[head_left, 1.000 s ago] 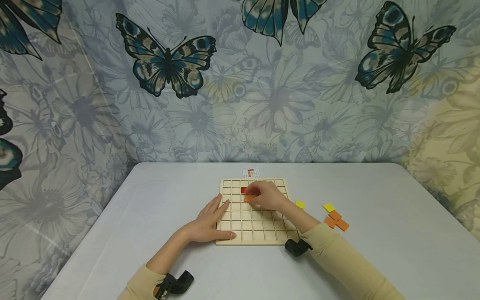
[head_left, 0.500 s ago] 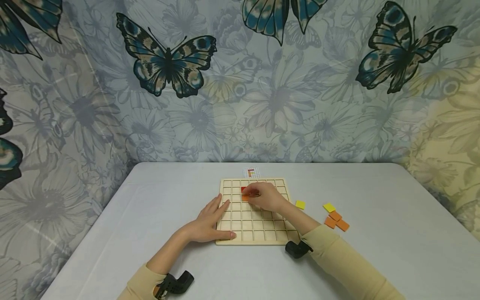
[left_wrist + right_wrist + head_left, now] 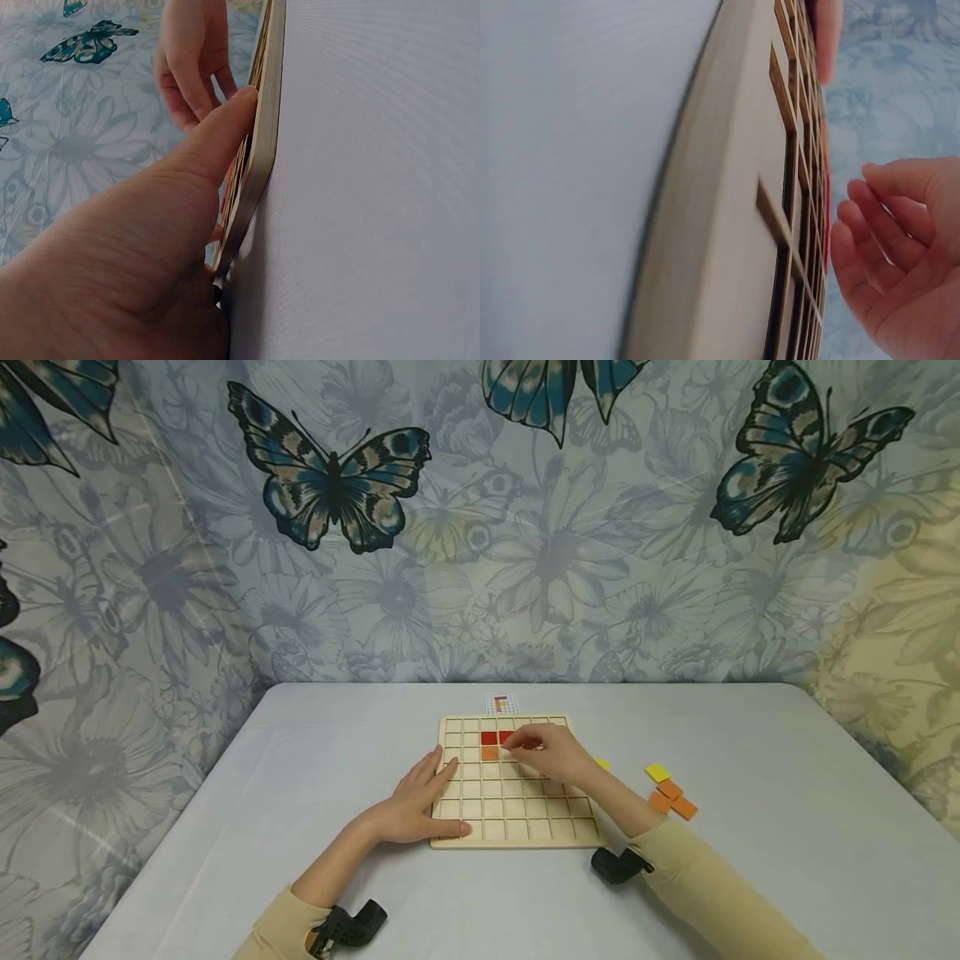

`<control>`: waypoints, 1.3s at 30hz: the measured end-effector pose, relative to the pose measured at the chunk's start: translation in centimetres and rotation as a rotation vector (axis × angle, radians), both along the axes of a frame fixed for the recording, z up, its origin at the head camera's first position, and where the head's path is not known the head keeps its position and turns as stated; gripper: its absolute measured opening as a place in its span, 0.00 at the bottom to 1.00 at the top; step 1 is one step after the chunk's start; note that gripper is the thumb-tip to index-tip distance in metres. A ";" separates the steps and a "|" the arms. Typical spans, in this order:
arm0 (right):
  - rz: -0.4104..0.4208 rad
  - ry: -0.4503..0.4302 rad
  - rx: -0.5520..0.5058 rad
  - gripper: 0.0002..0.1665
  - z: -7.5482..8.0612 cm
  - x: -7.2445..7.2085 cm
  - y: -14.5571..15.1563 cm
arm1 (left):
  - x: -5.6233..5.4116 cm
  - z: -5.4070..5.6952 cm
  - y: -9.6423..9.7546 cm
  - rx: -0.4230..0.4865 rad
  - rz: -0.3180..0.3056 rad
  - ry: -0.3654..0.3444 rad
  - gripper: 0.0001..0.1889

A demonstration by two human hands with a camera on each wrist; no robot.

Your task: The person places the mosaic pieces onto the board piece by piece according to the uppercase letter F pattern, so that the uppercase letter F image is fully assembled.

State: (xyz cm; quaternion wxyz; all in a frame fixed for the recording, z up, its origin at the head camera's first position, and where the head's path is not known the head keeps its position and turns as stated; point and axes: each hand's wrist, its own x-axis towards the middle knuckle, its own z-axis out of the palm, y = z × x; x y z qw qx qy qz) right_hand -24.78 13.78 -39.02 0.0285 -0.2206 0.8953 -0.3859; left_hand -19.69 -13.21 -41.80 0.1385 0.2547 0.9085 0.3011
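A wooden grid board lies on the white table. In its upper part sit a red tile and, directly below it, an orange tile. Another red tile shows to the right, partly covered by my right hand. That hand hovers over the board with loosely bent fingers; in the right wrist view its thumb and fingers are apart and hold nothing. My left hand rests on the board's left edge, fingers spread, thumb on the near left corner.
Right of the board lie a yellow tile and several orange tiles. One more yellow tile peeks out behind the right forearm. A small printed pattern card lies beyond the board's far edge. A butterfly-patterned backdrop rises behind the table.
The orange tile has settled squarely into its cell under the red one. My right hand has let it go and moved right, uncovering both red tiles. The left hand has stayed put.
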 end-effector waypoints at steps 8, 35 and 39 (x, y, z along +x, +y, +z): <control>-0.044 -0.017 0.037 0.05 0.2 0.9 3.3 | -0.1 0.0 0.0 0.000 -0.004 0.012 0.54; -0.126 -0.065 0.189 0.12 1.4 6.3 13.9 | 0.0 0.1 0.0 0.001 -0.013 0.016 0.54; -0.115 -0.001 0.245 0.14 1.2 6.8 14.7 | 0.0 0.0 0.0 0.002 -0.012 0.014 0.54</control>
